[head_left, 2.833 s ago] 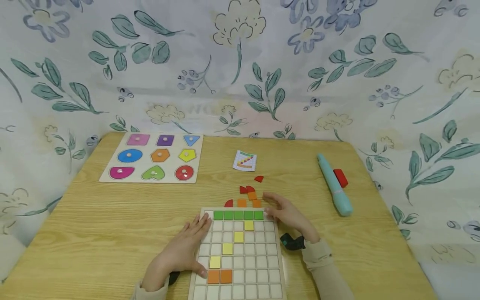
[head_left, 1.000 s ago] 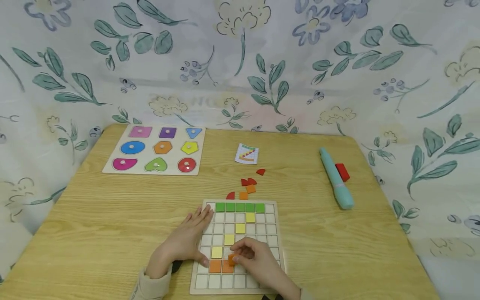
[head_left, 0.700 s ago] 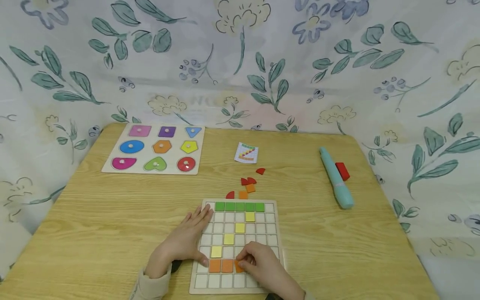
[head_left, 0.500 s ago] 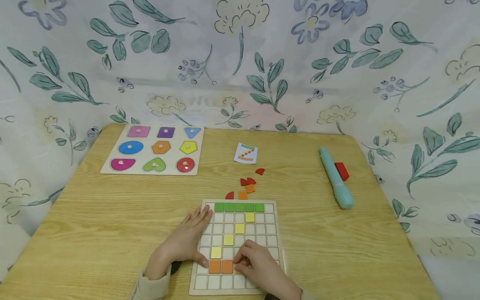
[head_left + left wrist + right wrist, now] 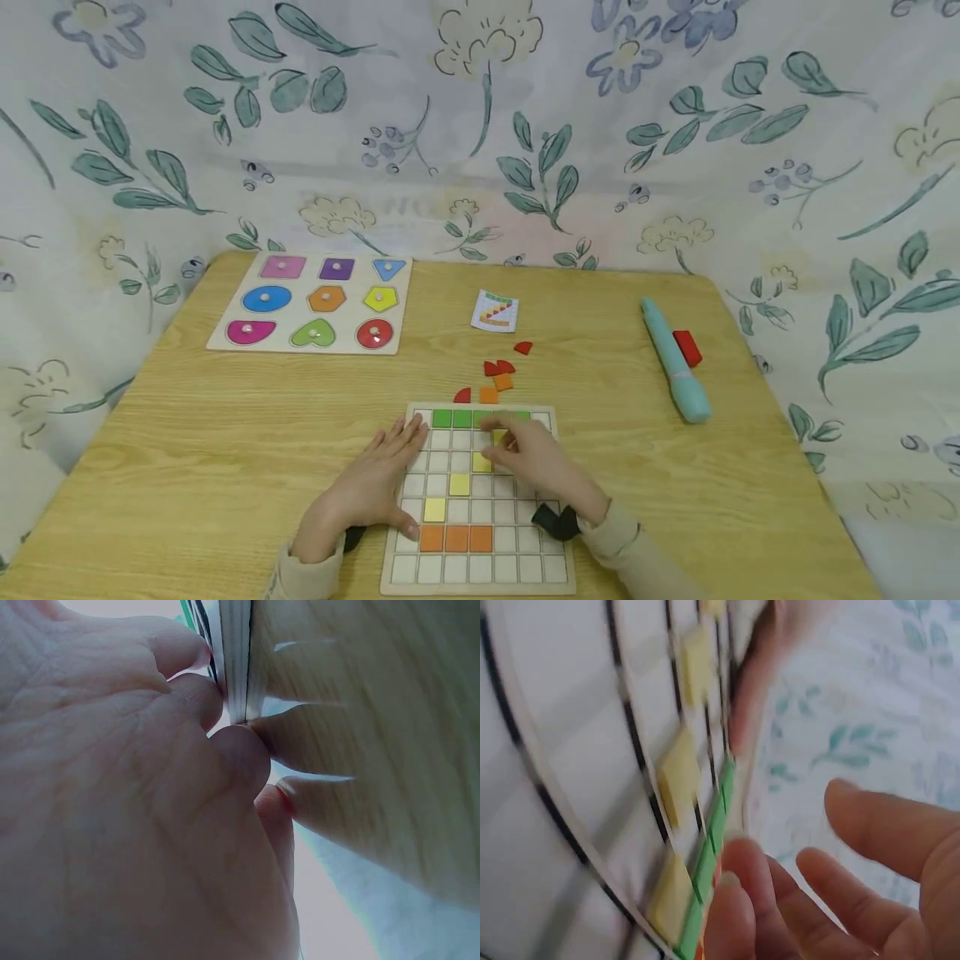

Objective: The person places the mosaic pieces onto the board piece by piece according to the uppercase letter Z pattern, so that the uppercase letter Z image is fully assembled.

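Note:
A white grid board [image 5: 480,586] lies at the front middle of the table, bearing a row of green square tiles [image 5: 442,418], a diagonal of yellow tiles [image 5: 460,484] and an orange row [image 5: 456,538]. Along its left edge rests my left hand [image 5: 367,483], fingers spread and thumb on the board. In the left wrist view its fingertips touch the board's edge [image 5: 236,660]. Above the upper part of the board hovers my right hand [image 5: 536,454], holding nothing. Its fingers are loosely bent, thumb apart from them in the right wrist view, partly covering green and yellow tiles.
Beyond the board lie loose orange squares [image 5: 489,395] and several red quarter-round pieces [image 5: 462,396]. Further back is a small pattern card [image 5: 495,312]. A knobbed shape puzzle [image 5: 311,304] lies back left; a teal tapered object [image 5: 675,362] and a red block [image 5: 687,348] lie right.
My right hand brought an orange square to the board, set it at the right end of the orange row, let go and moved up toward the far edge. My left hand stayed put.

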{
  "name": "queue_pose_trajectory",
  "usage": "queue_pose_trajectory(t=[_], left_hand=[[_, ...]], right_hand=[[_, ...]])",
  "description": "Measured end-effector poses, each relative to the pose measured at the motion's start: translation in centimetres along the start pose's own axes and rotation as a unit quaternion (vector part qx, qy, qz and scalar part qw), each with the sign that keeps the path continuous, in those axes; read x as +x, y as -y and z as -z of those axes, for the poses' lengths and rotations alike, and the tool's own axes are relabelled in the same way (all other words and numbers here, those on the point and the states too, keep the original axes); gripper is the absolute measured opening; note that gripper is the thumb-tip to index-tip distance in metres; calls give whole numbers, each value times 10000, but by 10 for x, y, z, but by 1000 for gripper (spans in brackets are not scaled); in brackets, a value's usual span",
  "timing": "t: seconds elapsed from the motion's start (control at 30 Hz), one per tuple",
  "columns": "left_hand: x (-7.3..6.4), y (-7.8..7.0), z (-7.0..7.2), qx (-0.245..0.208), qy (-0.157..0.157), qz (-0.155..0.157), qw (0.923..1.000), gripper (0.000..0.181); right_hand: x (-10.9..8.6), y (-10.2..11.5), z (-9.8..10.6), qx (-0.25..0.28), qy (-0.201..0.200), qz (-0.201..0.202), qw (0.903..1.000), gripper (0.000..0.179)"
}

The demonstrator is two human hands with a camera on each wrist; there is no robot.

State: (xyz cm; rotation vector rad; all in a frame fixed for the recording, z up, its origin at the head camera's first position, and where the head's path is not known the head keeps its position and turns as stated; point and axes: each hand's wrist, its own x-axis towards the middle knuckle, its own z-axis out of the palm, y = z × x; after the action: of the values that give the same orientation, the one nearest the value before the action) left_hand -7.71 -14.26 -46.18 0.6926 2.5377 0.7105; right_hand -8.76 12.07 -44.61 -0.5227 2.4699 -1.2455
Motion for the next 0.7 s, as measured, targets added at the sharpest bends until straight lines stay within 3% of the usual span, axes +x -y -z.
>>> queue_pose_trajectory(t=[0.1,0.2,0.33,0.7], left_hand=[[-1,0,0,-2,6,-5,10000,133],[0,0,0,9,-3,-20,10000,133],[1,-1,-2,-62,15,-81,9999,133],[0,2,-1,15,-82,-168,9998,135]], right_hand=[[22,-9,17,150,-1,-59,9999,54],[38,-17,25,70,107,-130,9998,63],[46,-25,25,-105,53,-325,9994,54],[59,-28,24,521,-905,-782,9915,32]])
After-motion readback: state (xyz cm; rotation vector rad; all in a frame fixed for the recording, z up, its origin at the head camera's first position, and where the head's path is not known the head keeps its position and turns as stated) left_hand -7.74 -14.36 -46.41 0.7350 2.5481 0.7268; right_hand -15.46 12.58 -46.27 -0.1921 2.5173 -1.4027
